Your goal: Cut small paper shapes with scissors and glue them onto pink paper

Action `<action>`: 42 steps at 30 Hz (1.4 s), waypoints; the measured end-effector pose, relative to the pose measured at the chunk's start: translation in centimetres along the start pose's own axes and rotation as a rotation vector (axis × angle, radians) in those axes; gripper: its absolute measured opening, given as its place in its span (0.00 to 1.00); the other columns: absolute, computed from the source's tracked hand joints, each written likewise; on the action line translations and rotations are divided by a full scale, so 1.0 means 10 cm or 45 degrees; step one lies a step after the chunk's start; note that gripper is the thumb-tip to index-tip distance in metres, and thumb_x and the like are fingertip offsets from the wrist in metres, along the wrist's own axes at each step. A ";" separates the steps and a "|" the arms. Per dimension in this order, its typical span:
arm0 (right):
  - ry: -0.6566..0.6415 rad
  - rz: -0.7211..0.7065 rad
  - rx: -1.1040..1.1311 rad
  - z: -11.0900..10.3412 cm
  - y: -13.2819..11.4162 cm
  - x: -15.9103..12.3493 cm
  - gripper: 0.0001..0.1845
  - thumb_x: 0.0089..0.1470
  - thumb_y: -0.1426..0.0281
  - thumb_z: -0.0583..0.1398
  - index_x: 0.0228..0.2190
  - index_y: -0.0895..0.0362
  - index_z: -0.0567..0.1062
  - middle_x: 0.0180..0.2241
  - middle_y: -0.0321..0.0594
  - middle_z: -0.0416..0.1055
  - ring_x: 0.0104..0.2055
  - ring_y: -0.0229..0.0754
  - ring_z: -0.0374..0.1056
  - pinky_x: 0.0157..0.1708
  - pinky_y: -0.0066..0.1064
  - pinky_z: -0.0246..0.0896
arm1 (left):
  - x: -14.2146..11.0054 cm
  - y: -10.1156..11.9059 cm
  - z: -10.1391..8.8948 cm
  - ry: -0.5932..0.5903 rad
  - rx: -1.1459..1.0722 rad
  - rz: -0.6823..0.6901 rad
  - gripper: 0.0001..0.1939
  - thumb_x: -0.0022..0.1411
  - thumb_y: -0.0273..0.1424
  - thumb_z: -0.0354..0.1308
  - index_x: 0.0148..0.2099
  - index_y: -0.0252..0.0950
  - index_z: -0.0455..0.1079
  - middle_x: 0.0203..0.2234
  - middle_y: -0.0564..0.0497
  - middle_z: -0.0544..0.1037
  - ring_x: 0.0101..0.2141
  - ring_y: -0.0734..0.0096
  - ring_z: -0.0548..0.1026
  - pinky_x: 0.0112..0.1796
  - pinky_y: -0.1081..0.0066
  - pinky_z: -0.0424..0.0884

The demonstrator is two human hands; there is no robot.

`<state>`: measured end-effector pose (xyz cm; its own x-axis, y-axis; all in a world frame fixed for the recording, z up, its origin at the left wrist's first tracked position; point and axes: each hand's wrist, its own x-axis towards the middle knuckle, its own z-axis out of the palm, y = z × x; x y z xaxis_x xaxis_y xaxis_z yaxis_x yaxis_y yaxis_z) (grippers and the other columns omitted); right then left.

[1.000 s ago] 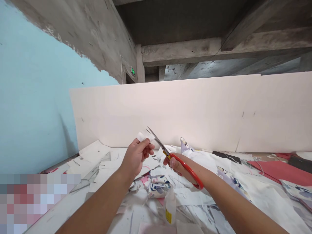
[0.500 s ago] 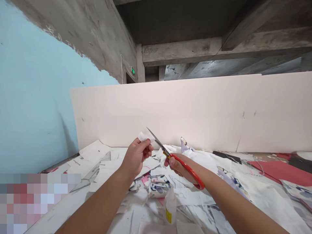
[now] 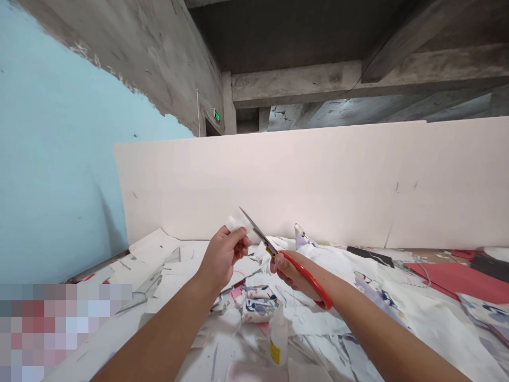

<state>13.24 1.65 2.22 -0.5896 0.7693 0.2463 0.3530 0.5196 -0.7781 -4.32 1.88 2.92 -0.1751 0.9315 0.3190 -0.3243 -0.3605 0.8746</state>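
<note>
A small, thin white piece, paper or cloth, is pinched between the thumb and fingers of my left hand. Its upper part sticks up past my thumb. My right hand is closed around the red handles of a pair of scissors. The blades point up and left, lie together, and sit right at the edge of the white piece. Whether they touch it I cannot tell. Below my hands stands a clear squeeze bottle with a yellow label. Behind it lies a patterned fabric bundle.
Paper and cloth scraps cover the tabletop. White fabric spreads at the right, with red sheets beyond. A tall white board rises along the table's back; a blue wall stands at the left.
The scissor blades, slightly apart a second ago, have come together beside the white piece. Both hands have stayed in nearly the same place.
</note>
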 end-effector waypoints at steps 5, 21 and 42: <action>0.014 0.027 -0.025 0.00 -0.03 -0.01 0.33 0.47 0.39 0.40 0.23 0.56 0.61 0.17 0.29 0.52 0.19 0.33 0.46 0.19 0.27 0.46 | 0.00 0.00 0.00 -0.004 -0.009 0.003 0.11 0.45 0.32 0.62 0.27 0.34 0.63 0.14 0.58 0.69 0.15 0.83 0.64 0.19 0.80 0.59; 0.013 0.083 -0.078 0.00 -0.03 -0.01 0.33 0.45 0.38 0.38 0.18 0.54 0.55 0.14 0.28 0.50 0.16 0.32 0.44 0.17 0.27 0.42 | 0.01 -0.01 0.00 0.007 -0.034 0.009 0.11 0.45 0.32 0.62 0.27 0.34 0.63 0.14 0.58 0.69 0.15 0.83 0.64 0.18 0.81 0.59; 0.102 0.186 -0.043 0.00 -0.06 0.03 0.29 0.47 0.45 0.52 0.14 0.55 0.54 0.10 0.27 0.51 0.12 0.30 0.45 0.15 0.26 0.43 | -0.01 0.01 0.01 -0.003 -0.040 0.002 0.10 0.46 0.32 0.62 0.26 0.34 0.63 0.14 0.58 0.69 0.15 0.83 0.64 0.18 0.81 0.59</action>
<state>12.85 1.57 2.69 -0.4705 0.8642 0.1784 0.4560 0.4112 -0.7893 -4.27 1.78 2.97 -0.1736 0.9311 0.3209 -0.3531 -0.3631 0.8623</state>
